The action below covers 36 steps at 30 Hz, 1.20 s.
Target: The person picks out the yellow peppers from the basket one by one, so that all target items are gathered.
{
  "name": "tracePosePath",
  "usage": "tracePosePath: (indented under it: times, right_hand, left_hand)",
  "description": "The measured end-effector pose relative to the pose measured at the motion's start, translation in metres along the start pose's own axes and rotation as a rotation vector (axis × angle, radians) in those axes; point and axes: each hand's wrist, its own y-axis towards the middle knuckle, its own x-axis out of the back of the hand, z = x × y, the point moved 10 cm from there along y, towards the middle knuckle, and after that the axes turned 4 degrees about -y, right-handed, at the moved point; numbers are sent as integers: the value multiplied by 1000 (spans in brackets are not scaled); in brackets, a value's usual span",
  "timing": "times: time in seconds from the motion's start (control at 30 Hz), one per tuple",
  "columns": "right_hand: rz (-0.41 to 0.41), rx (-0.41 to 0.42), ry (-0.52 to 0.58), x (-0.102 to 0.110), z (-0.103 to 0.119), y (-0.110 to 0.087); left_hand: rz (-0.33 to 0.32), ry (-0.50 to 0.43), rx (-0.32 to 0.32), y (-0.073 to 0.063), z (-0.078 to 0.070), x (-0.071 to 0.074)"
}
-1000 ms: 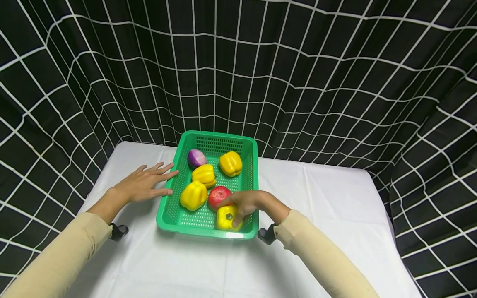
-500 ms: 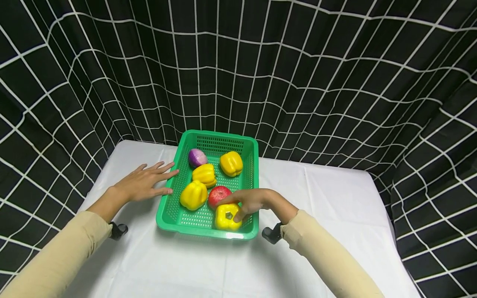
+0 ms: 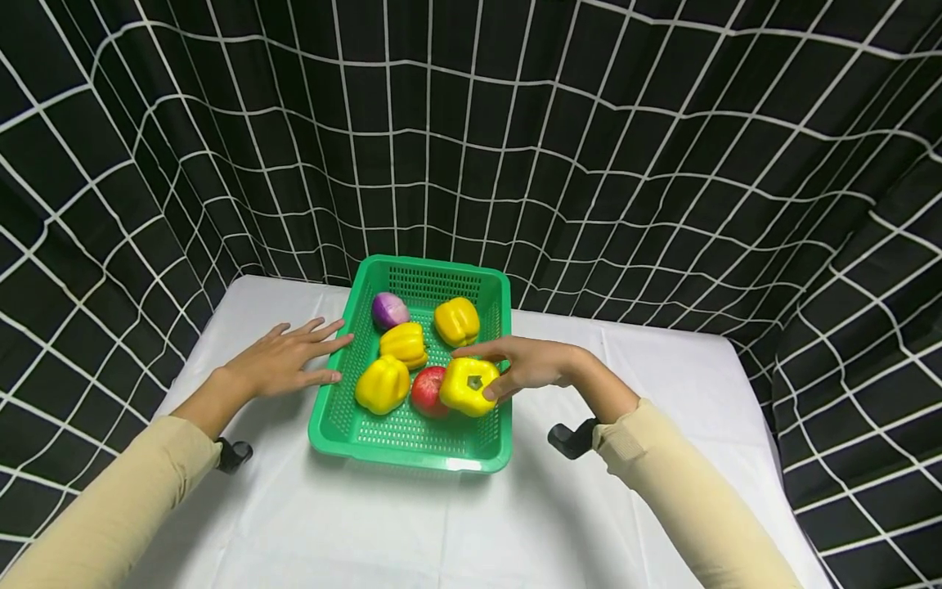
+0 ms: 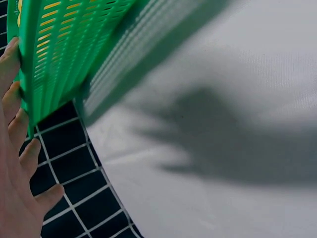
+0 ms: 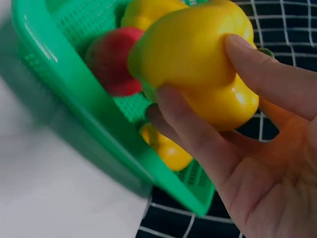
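Observation:
My right hand (image 3: 536,365) grips a yellow bell pepper (image 3: 469,387), raised over the near right part of a green plastic basket (image 3: 383,460). In the right wrist view the thumb and fingers curl round the held bell pepper (image 5: 193,54). Fingers of my left hand (image 3: 283,360) lie straight and spread, their tips at the basket's left rim. A red round fruit (image 3: 428,391), partly hidden by the held pepper, sits in the basket. Also inside are three more yellow peppers, one at the near left (image 3: 383,384), and a purple-and-white onion (image 3: 390,311).
The basket stands on a table with a white cloth (image 3: 625,458). A black curtain with a white grid (image 3: 471,147) hangs behind and at both sides. Black wrist mounts (image 3: 572,439) stick out under the sleeves.
My right hand has lifted the yellow bell pepper from the basket's near right corner, up and slightly right. The left hand has stayed at the rim.

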Motion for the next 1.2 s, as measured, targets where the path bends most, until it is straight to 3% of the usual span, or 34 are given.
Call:
tracePosePath:
  times: [0.33,0.57,0.83,1.03,1.2]
  right_hand:
    - [-282,82,73,62,-22,-43]
    - [-460,29,186,96,-66,-79]
    - [-650,-119,328,107,-142,-120]
    - [-740,-210,400,104,-199,-145]
    - [-789,-270,442,96,-232,-160]
  left_hand:
    - [-4,10,-4,0,0,0]
    - [-13,12,0,1,2,0]
    - [-8,9,5,1,2,-1]
    - [-9,16,0,0,1,-1]
    - [-14,19,-1,0,1,-2]
